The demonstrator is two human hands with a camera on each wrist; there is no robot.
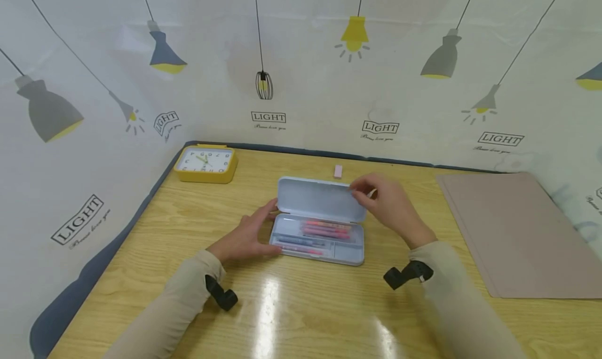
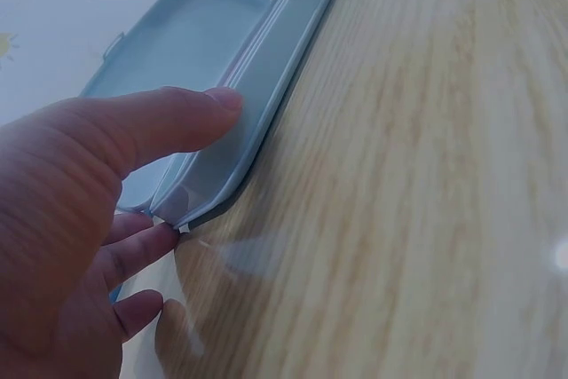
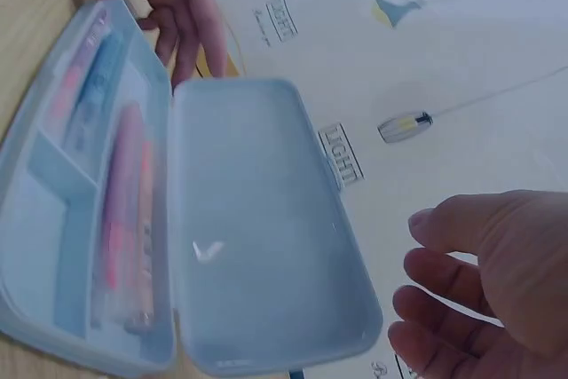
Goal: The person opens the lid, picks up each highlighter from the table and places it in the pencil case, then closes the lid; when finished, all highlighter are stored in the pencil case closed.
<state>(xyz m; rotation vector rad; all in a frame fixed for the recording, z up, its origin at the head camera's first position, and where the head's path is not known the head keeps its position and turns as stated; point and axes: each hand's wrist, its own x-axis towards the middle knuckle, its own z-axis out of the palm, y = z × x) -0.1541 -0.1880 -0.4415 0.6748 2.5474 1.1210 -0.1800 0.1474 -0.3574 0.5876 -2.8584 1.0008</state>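
Note:
A light blue pencil case (image 1: 348, 253) lies on the table with its lid (image 1: 314, 198) raised at the back. Several pink and orange pens (image 1: 326, 229) fill the rear compartment. A blue pen (image 1: 297, 240) and a purple-pink pen (image 1: 301, 250) lie in the front left one. My left hand (image 1: 244, 237) holds the case's left end, thumb (image 2: 191, 122) at the front and fingers at the rear corner. Beside the lid's upper right corner is my right hand (image 1: 388, 202), fingers loosely bent; the right wrist view shows a gap between these fingers (image 3: 435, 308) and the lid.
A pink eraser (image 1: 338, 171) lies behind the case. The yellow alarm clock (image 1: 205, 164) stands at the back left. At the right lies a large pinkish-beige folder or board (image 1: 522, 233). A wall covering printed with lamps (image 1: 310, 87) rises behind the table (image 1: 320, 312).

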